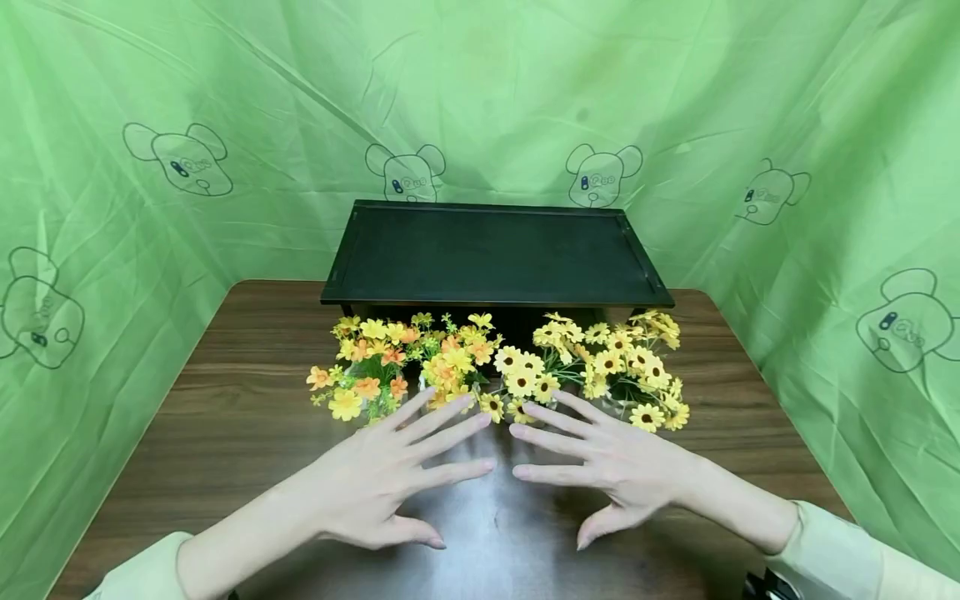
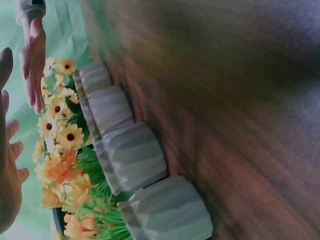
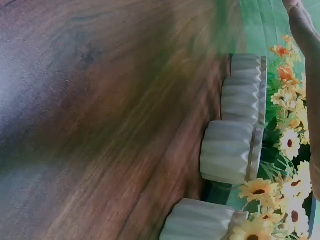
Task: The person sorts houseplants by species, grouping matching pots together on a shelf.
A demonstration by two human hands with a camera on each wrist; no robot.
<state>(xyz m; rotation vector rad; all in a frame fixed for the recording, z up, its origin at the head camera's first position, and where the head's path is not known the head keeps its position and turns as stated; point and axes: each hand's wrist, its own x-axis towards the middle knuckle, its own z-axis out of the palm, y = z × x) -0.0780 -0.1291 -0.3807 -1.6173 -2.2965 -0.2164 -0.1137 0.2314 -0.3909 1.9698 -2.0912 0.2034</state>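
Observation:
Both hands hover palm-down over the table in front of a row of potted artificial flowers, fingers straight and spread, holding nothing. My left hand [image 1: 393,479] is by the yellow and orange flowers [image 1: 367,387]; its fingertips overlap some blooms in the head view, and I cannot tell whether they touch. My right hand [image 1: 618,462] is by the pale yellow, dark-centred daisies [image 1: 607,362]. White ribbed pots [image 2: 135,157] stand upright side by side in the left wrist view. In the right wrist view, a white pot [image 3: 227,152] shows below the daisies [image 3: 295,187].
A black raised shelf [image 1: 495,254] stands at the back of the wood-grain table [image 1: 247,375], just behind the flowers. Green cloth [image 1: 495,83] with printed bear outlines encloses the back and both sides. A dark object [image 1: 771,586] sits by the right sleeve.

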